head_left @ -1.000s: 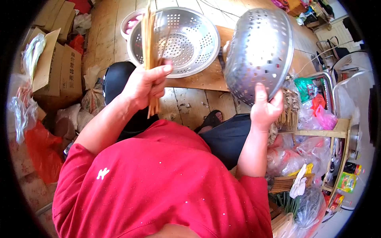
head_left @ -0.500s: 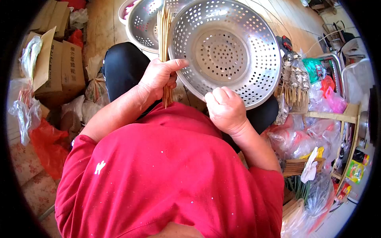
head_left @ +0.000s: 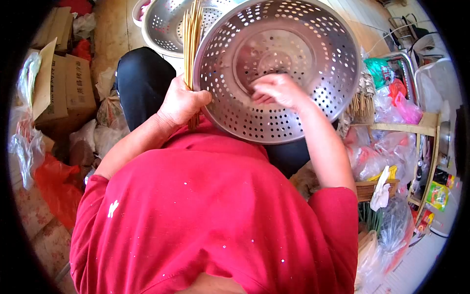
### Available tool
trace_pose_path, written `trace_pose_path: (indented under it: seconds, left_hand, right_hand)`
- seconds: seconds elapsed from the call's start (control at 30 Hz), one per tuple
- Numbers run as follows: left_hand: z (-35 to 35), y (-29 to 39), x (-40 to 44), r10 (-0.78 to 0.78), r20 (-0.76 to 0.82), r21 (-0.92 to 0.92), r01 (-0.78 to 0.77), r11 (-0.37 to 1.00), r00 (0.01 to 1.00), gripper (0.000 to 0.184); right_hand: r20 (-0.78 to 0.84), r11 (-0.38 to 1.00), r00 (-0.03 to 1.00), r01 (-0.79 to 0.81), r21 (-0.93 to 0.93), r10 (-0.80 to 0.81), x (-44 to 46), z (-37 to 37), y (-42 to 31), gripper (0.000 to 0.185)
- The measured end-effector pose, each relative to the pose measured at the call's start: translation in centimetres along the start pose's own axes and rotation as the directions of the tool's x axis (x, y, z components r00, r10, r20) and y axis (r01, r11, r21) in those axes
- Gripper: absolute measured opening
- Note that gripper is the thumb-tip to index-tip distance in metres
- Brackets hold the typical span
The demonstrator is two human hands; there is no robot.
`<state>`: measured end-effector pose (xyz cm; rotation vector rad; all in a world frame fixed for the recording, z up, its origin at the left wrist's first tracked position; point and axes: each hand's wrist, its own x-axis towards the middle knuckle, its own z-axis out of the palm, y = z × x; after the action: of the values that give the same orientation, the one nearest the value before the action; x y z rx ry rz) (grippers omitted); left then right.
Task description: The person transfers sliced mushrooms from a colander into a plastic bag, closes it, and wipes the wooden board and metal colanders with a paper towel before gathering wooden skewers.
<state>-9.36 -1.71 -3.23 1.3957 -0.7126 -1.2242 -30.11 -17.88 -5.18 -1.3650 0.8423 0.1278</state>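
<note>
My left hand (head_left: 183, 102) is closed around a bundle of thin bamboo skewers (head_left: 192, 36), which stand nearly upright. Its thumb lies at the left rim of a large perforated metal colander (head_left: 323, 59), tilted so that I look into the bowl. Inside the colander, over its lower middle, my right hand (head_left: 280, 91) is smeared by motion. Its fingers are bent, but whether they grip anything I cannot make out. Behind the skewers sits a second metal colander (head_left: 169, 36), partly covered by the first.
Cardboard boxes (head_left: 73, 85) and a red plastic bag (head_left: 58, 188) are at the left. To the right are filled skewers (head_left: 363, 93), a green bag (head_left: 377, 72), a wooden shelf (head_left: 406, 126) and clear plastic bags (head_left: 372, 159).
My right hand has left the colander's lower rim and moved up into the bowl. The colander now tilts differently and looks larger. My left hand, with the skewers, appears slightly lower and further left.
</note>
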Motion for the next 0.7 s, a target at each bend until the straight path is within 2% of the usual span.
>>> trace_pose_path:
  seconds: [0.07,0.1,0.13,0.17,0.2,0.27,0.3,0.33,0.37,0.4,0.47,0.53,0.6,0.63,0.67,0.7]
  left_hand:
    - [-0.9,-0.2,0.1,-0.082,0.009,0.014,0.082,0.997,0.997,0.035]
    - [-1.0,0.6,-0.2,-0.171,0.017,0.029,0.170,0.985,0.985,0.034]
    - [-1.3,0.1,0.0,-0.173,0.016,0.019,0.173,0.985,0.985,0.034]
    - [-1.5,-0.7,0.2,-0.155,0.004,0.010,0.155,0.988,0.988,0.034]
    - [-1.5,-1.1,0.4,-0.137,-0.005,0.006,0.137,0.991,0.991,0.033]
    - [-1.1,0.2,0.0,-0.109,0.006,0.013,0.108,0.994,0.994,0.033]
    - [-1.2,0.4,0.0,-0.078,0.022,0.025,0.078,0.997,0.997,0.033]
    - [-1.2,0.5,0.0,-0.046,0.038,0.035,0.045,0.998,0.998,0.033]
    - [-1.0,0.4,0.0,-0.034,0.022,-0.033,0.034,0.999,0.999,0.034]
    - [-1.0,0.5,-0.1,-0.031,0.023,-0.038,0.032,0.999,0.999,0.034]
    - [-0.9,1.1,-0.2,-0.102,0.022,0.040,0.101,0.994,0.995,0.038]
    - [-0.8,1.3,-0.2,-0.079,0.037,0.046,0.078,0.996,0.996,0.039]
    - [-0.4,2.0,-0.4,-0.009,0.083,0.029,0.006,1.000,0.997,0.043]
    - [-0.4,1.9,-0.3,-0.004,0.081,0.028,0.002,1.000,0.997,0.043]
    - [-0.4,1.7,-0.2,-0.007,0.070,0.023,0.006,1.000,0.998,0.044]
    - [-0.5,1.5,-0.2,-0.012,0.057,0.018,0.011,1.000,0.998,0.045]
  right_hand:
    - [-0.292,0.999,0.956,-0.039,-0.033,0.028,-0.8,-3.6,0.8,0.033]
    - [-0.428,0.983,0.900,0.147,0.113,-0.085,-1.9,-4.5,0.8,0.030]
    - [-0.569,0.912,0.806,0.343,0.226,-0.162,-2.7,-5.0,0.9,0.027]
    - [-0.663,0.928,0.713,0.365,0.075,-0.227,-2.4,-4.8,1.2,0.021]
    - [-0.666,0.930,0.712,0.359,0.076,-0.221,-2.1,-4.4,1.8,0.021]
    - [-0.636,0.987,0.755,0.128,-0.095,-0.160,-1.0,-3.6,3.2,0.020]
    - [-0.598,0.993,0.801,-0.088,-0.073,0.027,-1.3,-1.4,2.3,0.021]
    - [-0.484,0.977,0.855,-0.215,0.002,0.189,-1.1,0.2,2.7,0.023]
    - [-0.364,0.953,0.883,-0.296,0.056,0.296,-1.0,2.0,2.9,0.019]
    - [-0.191,0.962,0.944,-0.271,0.025,0.271,-0.7,3.0,3.2,0.022]
    - [-0.004,0.965,0.968,-0.251,-0.072,0.252,0.9,4.8,2.0,0.025]
    - [0.079,0.963,0.978,-0.175,-0.206,0.195,3.1,5.8,-1.1,0.025]
    - [0.101,0.973,0.995,0.015,-0.231,0.008,5.8,5.2,-3.0,0.024]
    - [0.025,0.883,0.987,0.153,-0.443,-0.158,5.7,4.7,-6.0,0.021]
    - [-0.028,0.912,0.981,0.166,-0.375,-0.190,6.7,3.3,-7.5,0.019]
    - [-0.163,0.882,0.940,0.207,-0.423,-0.299,6.6,1.8,-9.5,0.021]
